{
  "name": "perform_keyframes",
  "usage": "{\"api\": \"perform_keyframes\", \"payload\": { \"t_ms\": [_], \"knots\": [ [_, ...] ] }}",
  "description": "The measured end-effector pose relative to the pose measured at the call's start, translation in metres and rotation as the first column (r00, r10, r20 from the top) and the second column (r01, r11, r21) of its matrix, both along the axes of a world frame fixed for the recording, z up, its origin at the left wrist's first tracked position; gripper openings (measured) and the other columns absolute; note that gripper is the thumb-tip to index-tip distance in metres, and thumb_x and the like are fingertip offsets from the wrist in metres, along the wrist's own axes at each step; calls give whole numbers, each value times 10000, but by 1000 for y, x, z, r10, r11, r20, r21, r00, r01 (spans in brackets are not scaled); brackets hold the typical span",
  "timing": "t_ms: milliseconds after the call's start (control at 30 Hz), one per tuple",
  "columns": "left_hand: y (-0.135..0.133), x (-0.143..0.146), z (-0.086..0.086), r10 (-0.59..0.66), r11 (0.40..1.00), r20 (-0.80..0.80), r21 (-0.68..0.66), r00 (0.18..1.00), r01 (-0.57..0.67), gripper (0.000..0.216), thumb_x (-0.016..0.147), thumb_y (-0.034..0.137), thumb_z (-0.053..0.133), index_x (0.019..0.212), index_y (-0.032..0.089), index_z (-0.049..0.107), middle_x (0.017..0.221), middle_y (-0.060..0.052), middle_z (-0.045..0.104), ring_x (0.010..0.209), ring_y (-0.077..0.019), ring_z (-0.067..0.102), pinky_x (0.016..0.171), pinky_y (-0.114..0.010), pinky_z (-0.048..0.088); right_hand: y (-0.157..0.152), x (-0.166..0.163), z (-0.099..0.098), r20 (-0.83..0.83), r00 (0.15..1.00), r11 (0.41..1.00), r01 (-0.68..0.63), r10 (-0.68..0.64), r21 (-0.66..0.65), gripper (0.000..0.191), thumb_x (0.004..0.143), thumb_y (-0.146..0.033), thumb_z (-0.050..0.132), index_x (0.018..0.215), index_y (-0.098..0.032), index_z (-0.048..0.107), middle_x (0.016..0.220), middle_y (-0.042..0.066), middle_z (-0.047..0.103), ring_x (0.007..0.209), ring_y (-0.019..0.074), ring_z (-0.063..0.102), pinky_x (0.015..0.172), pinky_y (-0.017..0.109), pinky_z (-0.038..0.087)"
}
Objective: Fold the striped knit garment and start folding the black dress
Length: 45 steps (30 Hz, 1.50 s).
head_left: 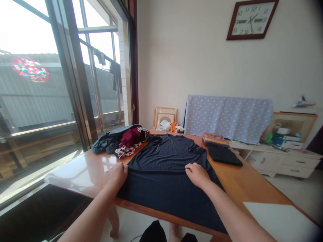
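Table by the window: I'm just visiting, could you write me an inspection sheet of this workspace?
Surface: glossy wooden table, sunlit at the window end.
Job's things: dark shirt spread flat, its lower part hanging over the near edge.
Clutter: heap of clothes at the far left; striped folded garment and black folded garment at the far right; white sheet on the near right corner.
Hands: left hand and right hand both closed on a crosswise fold of the shirt.
Cables: nothing seen.
Surroundings: large window on the left, wall clock, dotted cloth draped behind the table, white cabinet on the right.
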<state>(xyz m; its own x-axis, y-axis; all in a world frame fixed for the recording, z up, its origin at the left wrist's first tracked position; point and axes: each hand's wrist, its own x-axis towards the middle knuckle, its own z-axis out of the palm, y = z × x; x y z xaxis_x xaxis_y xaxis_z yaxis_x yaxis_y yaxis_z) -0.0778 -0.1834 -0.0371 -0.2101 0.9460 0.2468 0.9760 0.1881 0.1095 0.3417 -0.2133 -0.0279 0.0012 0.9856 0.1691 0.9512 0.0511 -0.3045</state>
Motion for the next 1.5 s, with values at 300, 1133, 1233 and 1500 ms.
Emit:
{"api": "perform_keyframes", "payload": {
  "t_ms": [300,1133,1233,1500],
  "knots": [
    [0,0,-4,-14,1000,8,19,1000,14,543,940,598,229,945,211,610,1049,-150,713,950,-346,670,798,-450,464,-15,-14,-5,59,998,1000,27,-28,15,281,922,-371,496,1086,-262,696,1071,71,656,982,216,606,751,285,360],
    [79,140,49,-355,833,481,552,802,37,352,948,529,420,1025,254,627,981,-48,704,896,-228,640,729,-313,426,-24,-7,16,11,981,967,-191,196,-171,305,842,-372,556,1124,-266,603,1004,50,691,920,237,645,742,306,373],
    [105,157,44,-425,778,558,627,713,-27,347,963,511,405,1022,244,619,967,-43,694,879,-213,634,743,-304,439,-20,-5,20,-2,978,959,-207,210,-194,322,830,-373,568,1131,-268,603,1008,46,696,926,237,647,733,298,374],
    [144,148,2,-396,823,661,563,638,-73,333,942,503,432,989,235,623,965,-53,686,905,-237,635,783,-336,458,-2,7,39,-81,956,893,-292,281,-341,398,795,-375,623,1181,-276,627,871,7,702,808,181,633,657,250,378]
  ]
}}
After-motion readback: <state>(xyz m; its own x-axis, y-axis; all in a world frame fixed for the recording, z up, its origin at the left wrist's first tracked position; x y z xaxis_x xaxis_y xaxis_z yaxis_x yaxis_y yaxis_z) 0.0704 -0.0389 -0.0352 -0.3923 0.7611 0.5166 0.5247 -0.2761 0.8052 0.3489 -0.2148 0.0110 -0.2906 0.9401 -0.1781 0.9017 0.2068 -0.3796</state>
